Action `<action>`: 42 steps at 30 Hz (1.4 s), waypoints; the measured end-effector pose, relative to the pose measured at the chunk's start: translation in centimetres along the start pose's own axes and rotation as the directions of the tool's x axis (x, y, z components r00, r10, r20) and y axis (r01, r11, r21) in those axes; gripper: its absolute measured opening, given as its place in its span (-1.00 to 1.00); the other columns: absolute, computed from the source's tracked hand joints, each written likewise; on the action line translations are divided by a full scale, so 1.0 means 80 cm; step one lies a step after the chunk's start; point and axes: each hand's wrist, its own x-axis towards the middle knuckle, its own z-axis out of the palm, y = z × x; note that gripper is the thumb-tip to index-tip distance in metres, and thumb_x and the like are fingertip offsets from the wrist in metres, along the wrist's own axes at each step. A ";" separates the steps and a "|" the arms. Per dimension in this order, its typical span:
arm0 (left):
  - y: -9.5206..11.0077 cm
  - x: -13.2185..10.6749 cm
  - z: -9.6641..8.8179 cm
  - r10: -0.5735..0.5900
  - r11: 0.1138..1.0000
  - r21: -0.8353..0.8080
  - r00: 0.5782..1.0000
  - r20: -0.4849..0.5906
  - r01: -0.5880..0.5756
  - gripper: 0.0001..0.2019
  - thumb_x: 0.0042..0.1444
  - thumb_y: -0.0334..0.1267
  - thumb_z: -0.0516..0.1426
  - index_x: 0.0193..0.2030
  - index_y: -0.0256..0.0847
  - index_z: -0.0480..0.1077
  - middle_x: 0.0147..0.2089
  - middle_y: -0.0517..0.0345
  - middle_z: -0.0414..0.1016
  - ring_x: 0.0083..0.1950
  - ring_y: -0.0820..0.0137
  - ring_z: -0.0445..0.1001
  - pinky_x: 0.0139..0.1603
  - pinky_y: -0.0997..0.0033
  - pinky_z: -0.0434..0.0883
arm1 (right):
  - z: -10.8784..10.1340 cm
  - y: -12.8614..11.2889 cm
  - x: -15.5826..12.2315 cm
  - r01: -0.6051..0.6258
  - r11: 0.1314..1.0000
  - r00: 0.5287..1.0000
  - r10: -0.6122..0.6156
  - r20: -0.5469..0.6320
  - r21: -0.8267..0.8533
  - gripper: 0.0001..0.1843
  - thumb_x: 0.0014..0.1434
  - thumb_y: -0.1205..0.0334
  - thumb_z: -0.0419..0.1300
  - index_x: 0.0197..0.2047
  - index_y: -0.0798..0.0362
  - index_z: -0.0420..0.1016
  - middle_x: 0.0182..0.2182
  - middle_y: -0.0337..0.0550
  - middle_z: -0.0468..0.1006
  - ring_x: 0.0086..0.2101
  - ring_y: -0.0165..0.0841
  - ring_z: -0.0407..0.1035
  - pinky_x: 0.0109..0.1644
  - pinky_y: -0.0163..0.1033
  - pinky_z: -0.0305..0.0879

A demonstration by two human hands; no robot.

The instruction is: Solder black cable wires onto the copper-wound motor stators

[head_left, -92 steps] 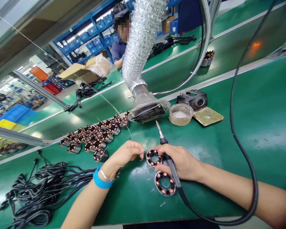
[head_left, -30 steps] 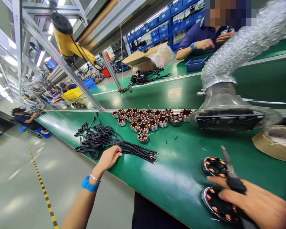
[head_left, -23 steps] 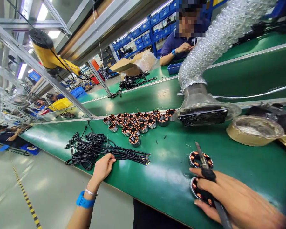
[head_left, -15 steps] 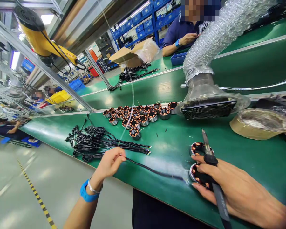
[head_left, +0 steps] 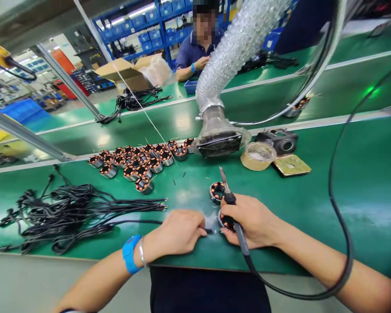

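Cable end (head_left: 210,231) pinched by left hand (head_left: 182,230), just beside nearer coil ring (head_left: 226,224), right hand (head_left: 250,219) fingers clamped on soldering iron (head_left: 241,240), any join too blurred to confirm; ring cluster (head_left: 142,171) and cable pile (head_left: 68,198) remaining on surface (head_left: 185,191).

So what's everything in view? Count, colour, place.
Workbench: one, green, foreground
Cables: many, black, mostly left
Coil rings: many, copper and silver, mostly left
Soldering iron: one, black, near centre
Duct: one, silver, upper centre
Tub: one, tan, right of duct
Plate: one, yellowish, beside tub
Moulded part: one, black, behind tub
Carton: one, brown, back left
Shelves: several, blue, background
Co-worker: one, navy shirt, far side
Left hand: one, blue wristband, holding cable
Right hand: one, holding iron
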 end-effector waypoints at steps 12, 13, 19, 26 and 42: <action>0.004 0.030 -0.022 -0.095 0.854 -0.518 0.968 -0.234 -0.042 -0.72 0.33 -0.12 0.00 -0.27 -0.22 0.42 -0.44 0.24 0.28 -0.37 0.43 0.27 -0.32 0.45 0.21 | -0.005 -0.041 0.039 -0.229 0.912 0.902 0.330 -0.277 0.340 -0.81 0.20 0.42 0.15 -0.16 -0.03 0.27 -0.35 -0.24 0.53 -0.46 -0.43 0.45 -0.38 -0.34 0.43; 0.002 0.030 -0.020 -0.065 0.846 -0.527 0.964 -0.257 -0.083 -0.67 0.36 -0.12 -0.06 -0.27 -0.23 0.43 -0.36 0.17 0.34 -0.28 0.39 0.31 -0.23 0.42 0.25 | -0.003 -0.042 0.041 -0.217 0.919 0.901 0.319 -0.295 0.330 -0.80 0.20 0.43 0.15 -0.15 -0.03 0.28 -0.34 -0.23 0.54 -0.43 -0.41 0.47 -0.35 -0.33 0.44; 0.006 0.019 -0.002 -0.111 0.706 -0.705 0.974 -0.198 -0.063 -0.57 0.40 0.00 -0.16 -0.36 -0.21 0.27 -0.43 0.22 0.28 -0.37 0.44 0.23 -0.29 0.44 0.22 | 0.008 -0.059 0.049 -0.352 0.872 0.806 0.467 -0.363 0.340 -0.79 0.20 0.38 0.20 -0.14 -0.03 0.28 -0.38 -0.28 0.51 -0.50 -0.46 0.43 -0.40 -0.36 0.44; 0.005 0.014 0.025 -0.245 0.317 -0.945 0.956 -0.162 -0.079 -0.63 0.26 0.15 0.03 -0.22 -0.17 0.23 -0.42 0.32 0.10 -0.46 0.52 0.04 -0.45 0.53 0.11 | 0.045 -0.101 0.056 -0.444 0.853 0.646 0.517 -0.562 0.274 -0.79 0.16 0.42 0.20 -0.20 -0.02 0.27 -0.43 -0.28 0.47 -0.51 -0.43 0.43 -0.42 -0.34 0.43; -0.002 0.020 0.029 -0.230 0.329 -0.944 0.969 -0.089 -0.009 -0.62 0.31 0.14 -0.07 -0.28 -0.16 0.15 -0.47 0.35 0.02 -0.48 0.51 -0.02 -0.48 0.51 0.06 | 0.051 -0.098 0.046 -0.476 0.794 0.596 0.608 -0.525 0.379 -0.69 0.16 0.43 0.24 -0.08 -0.02 0.28 -0.28 -0.18 0.53 -0.37 -0.39 0.51 -0.32 -0.30 0.52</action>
